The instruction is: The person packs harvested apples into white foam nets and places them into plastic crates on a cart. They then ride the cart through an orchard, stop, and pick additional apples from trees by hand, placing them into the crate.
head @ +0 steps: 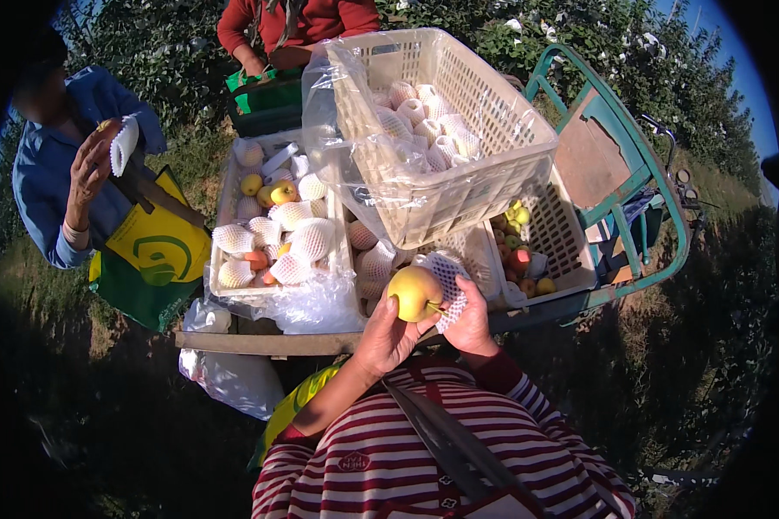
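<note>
In my left hand (387,340) I hold a yellow apple (415,293) with its stem pointing to the lower right. My right hand (472,323) grips a white foam net sleeve (449,285) right beside the apple. Both hands are over the near edge of a cart. Ahead of them a large cream plastic crate (467,194), lined with clear film, sits tilted on top of other crates. Inside it lie several net-wrapped apples (428,123). To the left, a lower crate (347,259) holds wrapped and bare apples (284,192).
A crate of loose apples (519,259) stands at right, near the cart's green metal rail (672,194). White bags (234,383) hang below the wooden edge (266,344). A co-worker in blue (113,104) raises an apple at left; another in red (298,26) stands behind.
</note>
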{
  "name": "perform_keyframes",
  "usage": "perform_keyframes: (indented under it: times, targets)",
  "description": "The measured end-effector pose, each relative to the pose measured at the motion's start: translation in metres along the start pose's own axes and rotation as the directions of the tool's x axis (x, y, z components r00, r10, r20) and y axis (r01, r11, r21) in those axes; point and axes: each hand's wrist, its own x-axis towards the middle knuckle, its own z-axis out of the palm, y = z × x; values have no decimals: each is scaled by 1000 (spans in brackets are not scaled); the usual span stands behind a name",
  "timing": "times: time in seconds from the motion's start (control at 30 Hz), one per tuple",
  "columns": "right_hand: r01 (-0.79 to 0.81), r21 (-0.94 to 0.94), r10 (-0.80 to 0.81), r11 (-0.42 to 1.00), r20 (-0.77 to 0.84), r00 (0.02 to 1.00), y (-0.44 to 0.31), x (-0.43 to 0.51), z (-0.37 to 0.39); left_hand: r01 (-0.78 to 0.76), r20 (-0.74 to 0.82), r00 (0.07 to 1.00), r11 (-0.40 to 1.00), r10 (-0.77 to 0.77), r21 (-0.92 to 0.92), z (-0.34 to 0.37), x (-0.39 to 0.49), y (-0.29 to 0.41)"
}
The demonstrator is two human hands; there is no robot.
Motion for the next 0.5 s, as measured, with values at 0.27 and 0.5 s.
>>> perform_keyframes:
  times: [0.27, 0.5]
  targets:
    - [-88, 20, 88, 996, 17, 996, -2, -4, -13, 66, 35, 997, 997, -67, 34, -29, 3, -5]
    - [-81, 27, 76, 996, 147, 986, 1, -23, 7, -329, 257, 917, 217, 305, 919, -16, -1, -2]
